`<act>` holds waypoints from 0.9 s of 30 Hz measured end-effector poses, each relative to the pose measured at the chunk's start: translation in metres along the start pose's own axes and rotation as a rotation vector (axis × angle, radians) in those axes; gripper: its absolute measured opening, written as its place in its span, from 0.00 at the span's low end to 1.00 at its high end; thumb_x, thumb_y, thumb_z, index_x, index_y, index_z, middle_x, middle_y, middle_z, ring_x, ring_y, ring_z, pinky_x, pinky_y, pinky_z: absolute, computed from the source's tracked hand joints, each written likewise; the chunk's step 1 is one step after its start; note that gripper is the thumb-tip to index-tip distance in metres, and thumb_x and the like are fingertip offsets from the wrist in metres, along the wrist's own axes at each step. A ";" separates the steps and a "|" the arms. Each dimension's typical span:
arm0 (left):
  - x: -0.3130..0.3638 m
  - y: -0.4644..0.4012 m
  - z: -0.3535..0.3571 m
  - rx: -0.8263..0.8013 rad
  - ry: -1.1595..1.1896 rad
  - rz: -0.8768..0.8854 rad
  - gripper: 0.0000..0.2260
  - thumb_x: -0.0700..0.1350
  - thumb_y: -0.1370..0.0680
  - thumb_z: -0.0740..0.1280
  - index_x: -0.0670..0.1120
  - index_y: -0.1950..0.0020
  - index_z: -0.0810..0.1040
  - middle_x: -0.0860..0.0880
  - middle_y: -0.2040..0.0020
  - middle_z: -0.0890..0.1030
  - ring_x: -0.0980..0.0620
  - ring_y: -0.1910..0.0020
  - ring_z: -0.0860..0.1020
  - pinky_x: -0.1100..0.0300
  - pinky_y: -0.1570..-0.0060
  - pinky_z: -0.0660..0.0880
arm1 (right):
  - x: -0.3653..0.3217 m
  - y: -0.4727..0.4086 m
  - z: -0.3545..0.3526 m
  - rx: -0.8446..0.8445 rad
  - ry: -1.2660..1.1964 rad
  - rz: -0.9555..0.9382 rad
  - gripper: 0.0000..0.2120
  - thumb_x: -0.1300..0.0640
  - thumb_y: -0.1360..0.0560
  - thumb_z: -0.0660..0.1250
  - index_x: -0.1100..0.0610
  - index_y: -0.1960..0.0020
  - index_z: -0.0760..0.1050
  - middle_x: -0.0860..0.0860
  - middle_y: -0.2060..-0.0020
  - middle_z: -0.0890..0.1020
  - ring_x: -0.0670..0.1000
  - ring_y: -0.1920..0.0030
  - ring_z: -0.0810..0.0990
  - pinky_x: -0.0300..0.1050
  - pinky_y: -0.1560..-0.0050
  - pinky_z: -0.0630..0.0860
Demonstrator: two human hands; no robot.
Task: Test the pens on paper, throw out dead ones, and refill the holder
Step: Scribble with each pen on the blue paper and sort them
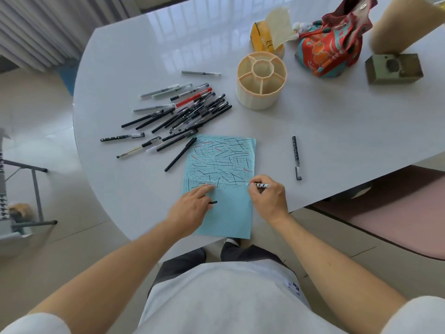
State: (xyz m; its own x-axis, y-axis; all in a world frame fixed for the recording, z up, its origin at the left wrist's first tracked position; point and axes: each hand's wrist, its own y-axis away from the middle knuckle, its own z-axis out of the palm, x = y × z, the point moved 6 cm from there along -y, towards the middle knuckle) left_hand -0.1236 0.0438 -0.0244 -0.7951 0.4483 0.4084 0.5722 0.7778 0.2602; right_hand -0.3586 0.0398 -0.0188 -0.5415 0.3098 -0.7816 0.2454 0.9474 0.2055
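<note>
A light blue paper, covered in black and red test strokes on its upper half, lies at the table's near edge. My right hand grips a black-and-white patterned pen with its tip on the paper's right side. My left hand rests on the paper's left part, forefinger stretched out, and a small black pen cap sticks out from its curled fingers. A pile of several pens lies left of the empty cream holder. One black pen overlaps the paper's top left corner.
A single dark pen lies right of the paper, and a grey one lies behind the pile. A yellow tissue box, a red patterned bag and a green block stand at the back right. A pink chair is at my right.
</note>
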 end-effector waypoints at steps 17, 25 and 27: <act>0.023 -0.004 -0.024 0.005 0.236 -0.129 0.11 0.50 0.16 0.56 0.47 0.45 0.76 0.51 0.52 0.79 0.49 0.53 0.76 0.53 0.54 0.73 | -0.019 0.027 0.021 -0.238 -0.602 0.286 0.04 0.61 0.22 0.71 0.59 0.55 0.81 0.59 0.63 0.87 0.57 0.67 0.85 0.54 0.58 0.86; 0.021 -0.007 -0.033 0.000 0.264 -0.069 0.11 0.48 0.15 0.57 0.45 0.51 0.75 0.52 0.61 0.78 0.49 0.61 0.75 0.50 0.59 0.73 | -0.025 0.036 0.033 -0.193 -0.608 0.355 0.08 0.59 0.19 0.69 0.64 0.51 0.79 0.58 0.61 0.87 0.56 0.66 0.85 0.52 0.56 0.85; 0.021 -0.009 -0.034 -0.012 0.294 -0.053 0.11 0.49 0.16 0.57 0.46 0.52 0.76 0.54 0.61 0.77 0.50 0.61 0.76 0.52 0.59 0.73 | -0.027 0.033 0.031 -0.204 -0.593 0.356 0.08 0.58 0.19 0.69 0.64 0.51 0.80 0.58 0.60 0.87 0.56 0.64 0.86 0.49 0.57 0.85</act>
State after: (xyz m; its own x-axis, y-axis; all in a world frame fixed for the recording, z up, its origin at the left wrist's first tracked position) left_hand -0.1386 0.0308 0.0113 -0.7325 0.2586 0.6297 0.5349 0.7908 0.2975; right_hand -0.3108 0.0602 -0.0097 0.0851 0.5620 -0.8228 0.1397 0.8109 0.5683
